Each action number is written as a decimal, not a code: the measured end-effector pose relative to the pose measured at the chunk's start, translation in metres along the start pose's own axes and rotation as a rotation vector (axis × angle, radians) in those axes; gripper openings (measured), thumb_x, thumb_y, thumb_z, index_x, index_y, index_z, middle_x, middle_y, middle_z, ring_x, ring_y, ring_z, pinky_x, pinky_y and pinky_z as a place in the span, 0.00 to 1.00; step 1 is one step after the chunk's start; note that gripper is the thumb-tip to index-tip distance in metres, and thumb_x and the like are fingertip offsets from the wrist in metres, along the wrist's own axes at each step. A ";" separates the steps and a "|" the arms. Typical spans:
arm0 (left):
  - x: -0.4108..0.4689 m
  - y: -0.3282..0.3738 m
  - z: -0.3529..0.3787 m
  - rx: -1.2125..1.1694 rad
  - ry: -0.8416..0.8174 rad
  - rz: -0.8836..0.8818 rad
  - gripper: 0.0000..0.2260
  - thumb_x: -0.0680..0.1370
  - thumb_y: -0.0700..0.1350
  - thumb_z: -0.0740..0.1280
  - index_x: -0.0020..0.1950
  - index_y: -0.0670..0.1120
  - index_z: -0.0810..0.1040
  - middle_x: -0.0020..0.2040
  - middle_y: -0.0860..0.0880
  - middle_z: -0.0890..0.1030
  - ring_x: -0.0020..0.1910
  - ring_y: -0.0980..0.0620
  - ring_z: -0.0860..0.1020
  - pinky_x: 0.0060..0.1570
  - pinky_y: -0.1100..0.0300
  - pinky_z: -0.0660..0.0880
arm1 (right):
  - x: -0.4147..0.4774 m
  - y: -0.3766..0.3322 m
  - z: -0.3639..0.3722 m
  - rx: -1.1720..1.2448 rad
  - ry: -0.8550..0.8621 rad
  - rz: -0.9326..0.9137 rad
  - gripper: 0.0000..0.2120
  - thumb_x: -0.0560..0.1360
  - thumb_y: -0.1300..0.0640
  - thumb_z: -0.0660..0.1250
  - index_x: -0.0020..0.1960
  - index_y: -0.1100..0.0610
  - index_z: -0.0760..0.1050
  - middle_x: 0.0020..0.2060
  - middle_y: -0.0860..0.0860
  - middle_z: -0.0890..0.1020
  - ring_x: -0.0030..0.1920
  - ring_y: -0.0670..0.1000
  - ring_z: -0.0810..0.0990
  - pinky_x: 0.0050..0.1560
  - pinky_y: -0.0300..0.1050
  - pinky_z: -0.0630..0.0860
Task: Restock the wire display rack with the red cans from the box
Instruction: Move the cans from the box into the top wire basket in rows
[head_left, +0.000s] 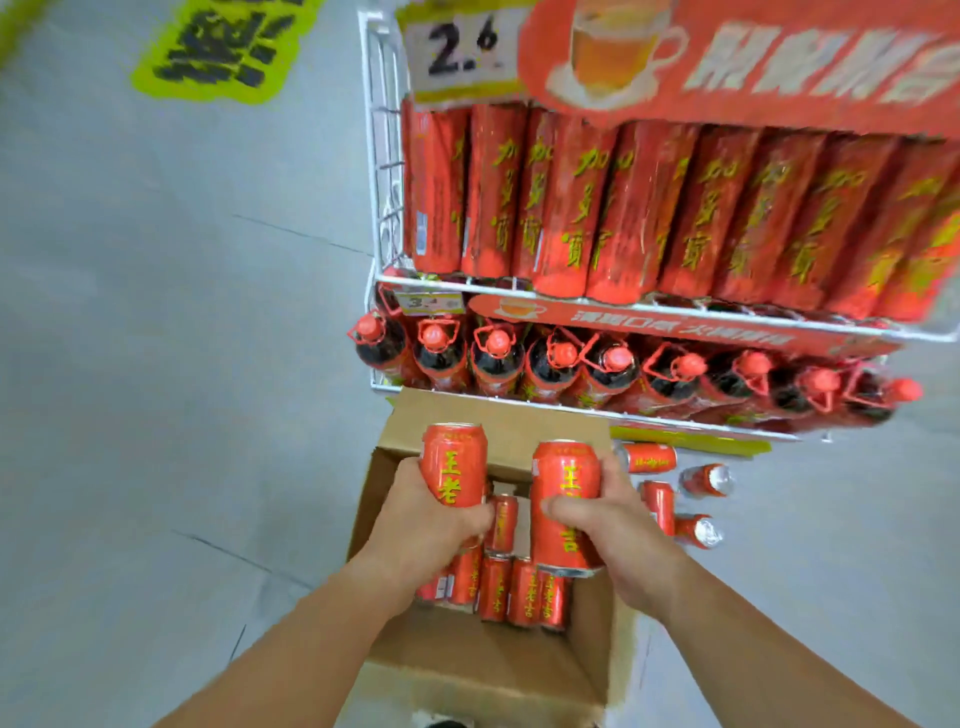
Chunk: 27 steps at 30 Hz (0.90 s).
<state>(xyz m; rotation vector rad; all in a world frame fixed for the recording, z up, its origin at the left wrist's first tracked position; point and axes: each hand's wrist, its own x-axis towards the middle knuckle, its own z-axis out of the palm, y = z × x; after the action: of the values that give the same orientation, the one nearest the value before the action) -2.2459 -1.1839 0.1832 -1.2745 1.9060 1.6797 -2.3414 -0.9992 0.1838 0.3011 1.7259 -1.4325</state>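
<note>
The left hand grips one red can and the right hand grips a second can, both above the open cardboard box, which holds about six cans. Four loose cans lie on the floor beside the wire rack.

I stand on a smooth grey floor filling the left of the frame. Thin dark seams cross it diagonally. A yellow-green floor sticker with black characters lies upper left.
</note>
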 end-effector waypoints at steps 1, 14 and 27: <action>-0.015 0.013 -0.006 -0.013 0.003 0.010 0.30 0.58 0.53 0.81 0.56 0.55 0.73 0.45 0.51 0.83 0.41 0.54 0.84 0.39 0.55 0.83 | -0.015 -0.015 -0.001 -0.008 0.014 -0.020 0.32 0.58 0.56 0.76 0.61 0.45 0.72 0.52 0.54 0.84 0.52 0.58 0.84 0.53 0.59 0.82; -0.189 0.236 -0.078 0.044 -0.063 0.345 0.24 0.62 0.44 0.75 0.55 0.40 0.76 0.39 0.43 0.79 0.35 0.48 0.79 0.35 0.54 0.79 | -0.196 -0.221 -0.010 -0.071 0.172 -0.383 0.31 0.70 0.66 0.75 0.66 0.49 0.67 0.53 0.55 0.81 0.46 0.51 0.82 0.49 0.55 0.82; -0.323 0.401 -0.116 -0.004 0.012 0.745 0.28 0.61 0.48 0.76 0.59 0.43 0.76 0.49 0.40 0.84 0.46 0.43 0.84 0.49 0.43 0.83 | -0.335 -0.391 -0.021 0.027 0.264 -0.730 0.40 0.60 0.54 0.77 0.69 0.48 0.65 0.53 0.52 0.82 0.49 0.52 0.84 0.50 0.56 0.83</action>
<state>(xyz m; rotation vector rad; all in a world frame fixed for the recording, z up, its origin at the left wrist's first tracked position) -2.3328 -1.1858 0.7033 -0.5801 2.5769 1.9758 -2.4021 -0.9958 0.6953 -0.1631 2.1557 -1.9963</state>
